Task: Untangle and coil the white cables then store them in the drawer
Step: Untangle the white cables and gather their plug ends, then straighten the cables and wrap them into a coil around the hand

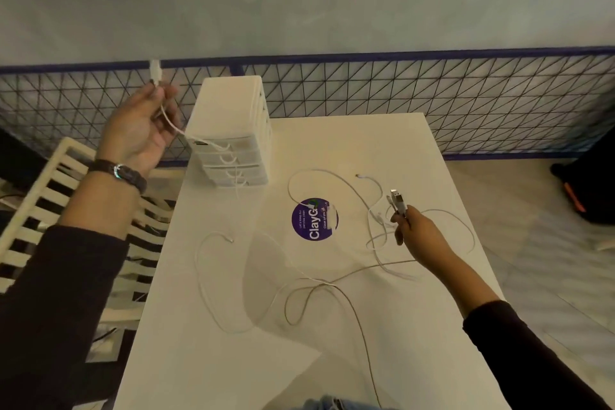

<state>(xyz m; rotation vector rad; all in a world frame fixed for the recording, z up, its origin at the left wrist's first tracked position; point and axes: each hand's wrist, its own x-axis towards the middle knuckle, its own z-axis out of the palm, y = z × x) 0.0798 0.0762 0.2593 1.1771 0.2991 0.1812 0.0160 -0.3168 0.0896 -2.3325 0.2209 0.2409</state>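
Note:
Thin white cables (309, 286) lie in loose, crossing loops over the white table (206, 369). My left hand (139, 130) is raised at the left of a small white drawer unit (233, 130) and pinches a white cable just below its USB plug (155, 71), which points up; the cable trails down in front of the drawer fronts. My right hand (407, 226) hovers over the right side of the table and grips two USB plug ends (397, 201), with their cables hanging to the tangle below.
The drawer unit stands at the table's far left corner with its stacked drawers closed. A round purple sticker (314, 219) marks the table's middle. A white slatted chair (50, 210) stands left of the table. A dark wire-mesh railing (432, 90) runs behind.

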